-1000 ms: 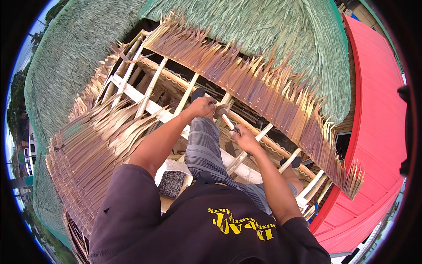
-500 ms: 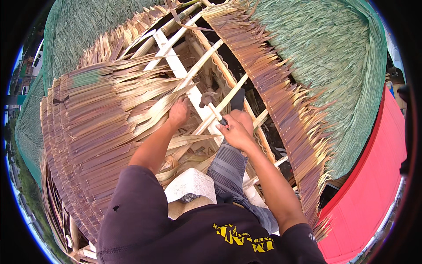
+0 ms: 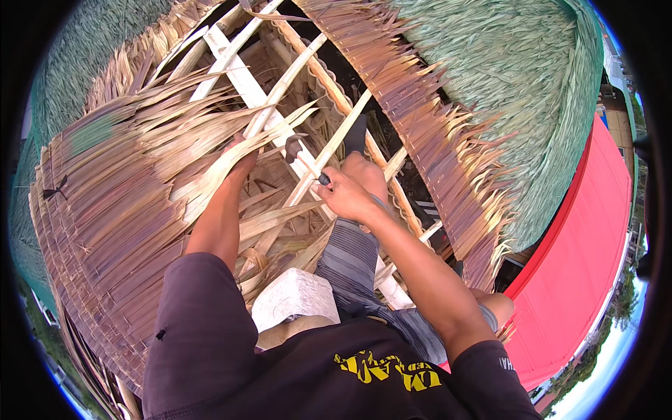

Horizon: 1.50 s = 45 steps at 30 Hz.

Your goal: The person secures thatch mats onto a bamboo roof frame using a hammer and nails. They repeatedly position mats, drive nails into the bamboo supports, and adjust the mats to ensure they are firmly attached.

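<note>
Head view: right hand (image 3: 348, 194) closed around hammer (image 3: 302, 155) handle, head resting just above a pale roof batten (image 3: 241, 73). Left hand (image 3: 241, 157) pressed on dried palm-leaf thatch (image 3: 119, 203), fingers buried in leaves, grip unclear. Green thatch (image 3: 504, 77) upper right, red roof (image 3: 595, 245) beyond.

There is just one camera, and it sits on the person's head. It looks straight down, past the dark shirt (image 3: 336, 378), onto the two hands and the roof frame (image 3: 241, 77) close below. The round lens bends the edges, and far things like the red roof (image 3: 581, 259) curl around the rim.
</note>
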Each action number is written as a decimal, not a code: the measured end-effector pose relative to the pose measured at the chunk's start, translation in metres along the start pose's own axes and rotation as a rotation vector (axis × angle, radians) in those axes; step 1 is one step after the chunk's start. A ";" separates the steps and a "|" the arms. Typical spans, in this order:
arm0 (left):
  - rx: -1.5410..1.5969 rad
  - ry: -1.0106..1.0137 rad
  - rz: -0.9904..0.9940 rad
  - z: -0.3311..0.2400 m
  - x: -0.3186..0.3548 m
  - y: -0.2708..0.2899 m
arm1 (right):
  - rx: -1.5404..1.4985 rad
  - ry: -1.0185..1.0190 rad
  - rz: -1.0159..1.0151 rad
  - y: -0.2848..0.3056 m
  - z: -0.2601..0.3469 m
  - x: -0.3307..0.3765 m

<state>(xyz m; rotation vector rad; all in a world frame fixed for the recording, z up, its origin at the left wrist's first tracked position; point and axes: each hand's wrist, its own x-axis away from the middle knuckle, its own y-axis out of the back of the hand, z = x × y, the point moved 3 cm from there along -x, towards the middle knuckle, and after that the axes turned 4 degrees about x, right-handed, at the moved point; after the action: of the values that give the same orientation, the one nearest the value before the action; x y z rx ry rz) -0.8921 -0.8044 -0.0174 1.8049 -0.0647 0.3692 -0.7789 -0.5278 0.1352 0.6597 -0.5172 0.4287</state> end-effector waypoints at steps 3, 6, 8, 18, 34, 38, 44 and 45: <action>0.027 0.005 0.061 -0.005 0.004 0.009 | -0.007 -0.020 0.052 0.009 -0.008 0.009; 0.037 0.012 0.026 -0.008 0.005 0.016 | -0.001 -0.031 0.049 0.019 -0.008 0.005; 0.029 0.057 0.036 -0.008 0.006 0.014 | 0.082 -0.051 0.025 0.029 -0.008 -0.005; -0.327 0.206 0.080 -0.013 -0.007 -0.007 | -0.114 0.028 0.210 0.071 -0.012 -0.092; -0.169 -0.024 -0.151 -0.030 0.024 0.015 | -0.115 0.334 0.103 0.054 0.098 -0.084; 0.475 -0.326 0.775 -0.075 0.077 0.099 | -0.116 0.519 -0.033 0.047 0.145 -0.053; 0.417 0.268 -0.752 0.103 0.103 0.329 | -0.219 0.609 -0.121 0.006 0.209 -0.026; 0.322 0.271 -1.017 0.131 0.111 0.349 | -0.190 0.626 -0.117 -0.001 0.218 -0.023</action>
<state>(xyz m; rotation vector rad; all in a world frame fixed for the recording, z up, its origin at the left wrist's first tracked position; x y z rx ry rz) -0.8411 -1.0059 0.3119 1.8330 1.1120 -0.1254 -0.8646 -0.6797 0.2686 0.3412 0.0754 0.4425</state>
